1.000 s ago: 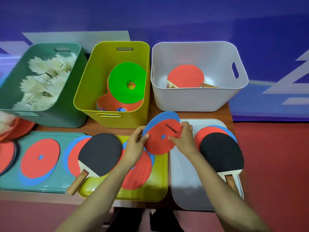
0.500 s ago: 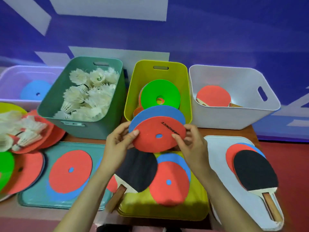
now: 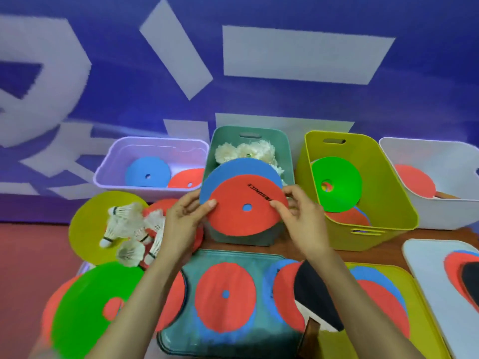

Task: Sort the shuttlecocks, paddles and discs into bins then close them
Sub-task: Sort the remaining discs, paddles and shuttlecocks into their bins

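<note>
My left hand (image 3: pixel 185 224) and my right hand (image 3: pixel 302 218) pinch a red disc (image 3: pixel 238 218) with a blue disc (image 3: pixel 233 172) behind it, held up in front of the green bin (image 3: pixel 285 151) of shuttlecocks (image 3: pixel 243 151). A lilac bin (image 3: pixel 116 161) at the left holds a blue and a red disc. The yellow bin (image 3: pixel 388 203) holds a green disc (image 3: pixel 339 182) and red ones. The white bin (image 3: pixel 440 161) at the right holds a red paddle (image 3: pixel 414 182). A black paddle (image 3: pixel 313 301) lies under my right forearm.
Loose shuttlecocks (image 3: pixel 129 229) lie on a yellow disc (image 3: pixel 88 229) at the left. Green (image 3: pixel 85 307) and red discs lie at the lower left. A teal lid (image 3: pixel 264 260), a yellow lid (image 3: pixel 420 307) and a white lid (image 3: pixel 427 257) carry more discs; a paddle lies at the right edge.
Both hands have carried the red and blue discs leftward, from in front of the yellow bin to in front of the green bin. The view has swung left and the lilac bin shows fully.
</note>
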`<state>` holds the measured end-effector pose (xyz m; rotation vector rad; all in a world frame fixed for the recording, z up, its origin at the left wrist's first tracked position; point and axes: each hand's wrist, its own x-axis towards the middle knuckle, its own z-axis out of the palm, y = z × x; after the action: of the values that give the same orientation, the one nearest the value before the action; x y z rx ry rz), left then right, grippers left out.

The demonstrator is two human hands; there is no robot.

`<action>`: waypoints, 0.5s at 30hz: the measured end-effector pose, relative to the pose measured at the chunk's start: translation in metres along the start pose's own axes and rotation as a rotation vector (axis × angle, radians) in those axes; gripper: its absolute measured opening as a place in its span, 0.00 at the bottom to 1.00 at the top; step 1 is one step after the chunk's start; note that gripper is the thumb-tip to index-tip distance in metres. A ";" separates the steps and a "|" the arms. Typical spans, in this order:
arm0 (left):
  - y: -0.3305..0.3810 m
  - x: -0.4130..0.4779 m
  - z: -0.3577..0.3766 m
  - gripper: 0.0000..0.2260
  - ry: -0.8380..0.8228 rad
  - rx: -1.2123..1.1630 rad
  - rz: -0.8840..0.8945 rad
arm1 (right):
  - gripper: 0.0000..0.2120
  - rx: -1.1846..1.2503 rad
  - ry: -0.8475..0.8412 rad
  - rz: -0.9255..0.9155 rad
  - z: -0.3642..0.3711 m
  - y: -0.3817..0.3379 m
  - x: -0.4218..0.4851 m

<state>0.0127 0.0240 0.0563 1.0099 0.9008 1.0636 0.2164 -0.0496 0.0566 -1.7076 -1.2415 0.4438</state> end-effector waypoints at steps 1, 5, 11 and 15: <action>0.006 0.007 -0.013 0.09 0.020 -0.020 -0.010 | 0.06 -0.004 -0.017 -0.027 0.011 -0.010 0.007; 0.025 0.034 -0.050 0.09 0.069 -0.094 -0.029 | 0.06 -0.058 -0.065 -0.132 0.053 -0.038 0.046; 0.045 0.093 -0.096 0.08 0.116 -0.083 -0.035 | 0.07 -0.102 -0.185 -0.079 0.111 -0.064 0.112; 0.049 0.132 -0.123 0.08 0.193 -0.027 -0.032 | 0.05 -0.105 -0.242 -0.036 0.151 -0.072 0.147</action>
<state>-0.0829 0.1847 0.0541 0.8776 1.0523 1.1578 0.1284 0.1544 0.0771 -1.7547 -1.4904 0.5858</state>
